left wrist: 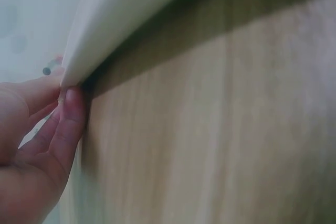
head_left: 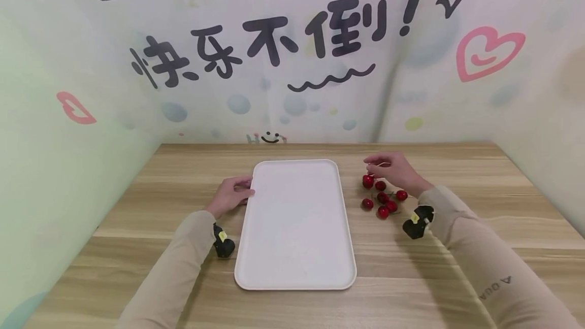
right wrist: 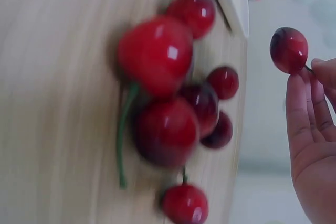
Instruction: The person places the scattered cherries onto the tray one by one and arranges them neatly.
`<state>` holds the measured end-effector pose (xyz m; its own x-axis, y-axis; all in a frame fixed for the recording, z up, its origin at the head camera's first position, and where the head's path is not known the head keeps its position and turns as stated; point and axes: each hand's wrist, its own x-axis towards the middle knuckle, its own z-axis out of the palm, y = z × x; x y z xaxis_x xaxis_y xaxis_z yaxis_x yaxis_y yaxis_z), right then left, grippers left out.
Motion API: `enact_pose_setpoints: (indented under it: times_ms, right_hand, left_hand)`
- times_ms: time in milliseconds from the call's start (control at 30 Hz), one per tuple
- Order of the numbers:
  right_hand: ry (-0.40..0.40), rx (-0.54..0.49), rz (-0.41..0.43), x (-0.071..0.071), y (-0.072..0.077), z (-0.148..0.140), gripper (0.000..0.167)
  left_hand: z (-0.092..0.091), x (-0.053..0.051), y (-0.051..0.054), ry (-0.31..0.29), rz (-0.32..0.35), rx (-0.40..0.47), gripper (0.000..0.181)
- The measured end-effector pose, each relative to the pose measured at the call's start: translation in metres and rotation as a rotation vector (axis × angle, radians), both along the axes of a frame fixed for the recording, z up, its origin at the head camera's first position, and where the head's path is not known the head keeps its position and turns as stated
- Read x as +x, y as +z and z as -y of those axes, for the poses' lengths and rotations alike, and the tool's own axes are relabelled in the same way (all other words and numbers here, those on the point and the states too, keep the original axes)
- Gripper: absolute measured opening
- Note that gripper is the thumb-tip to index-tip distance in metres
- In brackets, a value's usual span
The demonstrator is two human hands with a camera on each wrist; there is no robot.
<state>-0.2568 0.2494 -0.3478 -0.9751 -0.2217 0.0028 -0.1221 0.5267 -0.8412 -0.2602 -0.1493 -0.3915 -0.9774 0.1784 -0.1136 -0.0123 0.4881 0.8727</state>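
A white rectangular tray (head_left: 297,227) lies lengthwise on the wooden table. My left hand (head_left: 230,195) holds its left edge; in the left wrist view, the thumb and fingers of that hand (left wrist: 39,145) pinch the tray's rim (left wrist: 113,27). To the right of the tray, my right hand (head_left: 396,170) pinches a dark red cherry (right wrist: 289,50) by its stem, above the table. Several more cherries (head_left: 383,198) lie loosely grouped below that hand, some with green stems. In the right wrist view, the hand (right wrist: 315,145) is partly cut off by the frame's edge.
The wooden tabletop (head_left: 151,248) meets a printed fabric backdrop (head_left: 274,105) with dark writing at the back and sides. A black wrist camera (head_left: 418,222) hangs at the right cuff, another black camera (head_left: 223,242) at the left cuff, close to the tray.
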Motion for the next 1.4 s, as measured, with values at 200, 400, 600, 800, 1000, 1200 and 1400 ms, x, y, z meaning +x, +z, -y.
enact_pose_setpoints:
  times_ms: [200,400,600,800,1000,1200,1400]
  right_hand:
    - [0.029,0.031,-0.020,-0.002,0.000,0.024,0.031]
    - [0.047,-0.015,-0.007,-0.006,0.001,0.048,0.031]
    - [0.072,-0.004,-0.005,-0.009,-0.002,0.071,0.028]
    - [0.098,0.027,0.040,-0.007,-0.005,0.099,0.028]
    - [0.144,0.040,0.038,-0.012,-0.007,0.126,0.026]
    - [0.177,0.067,0.014,-0.017,-0.011,0.150,0.024]
    - [0.187,0.060,0.007,-0.023,-0.014,0.168,0.023]
  left_hand:
    - [0.000,0.000,0.000,0.011,0.005,0.003,0.046]
    - [0.001,-0.001,-0.001,0.015,0.005,0.002,0.045]
    - [0.003,0.000,0.000,0.005,-0.003,0.021,0.046]
    - [0.002,0.002,0.001,0.000,0.005,0.052,0.046]
    - [0.002,0.002,0.000,0.000,0.003,0.057,0.045]
    - [0.002,0.001,0.000,0.003,0.005,0.055,0.046]
    - [0.001,0.001,0.000,0.002,0.022,0.047,0.046]
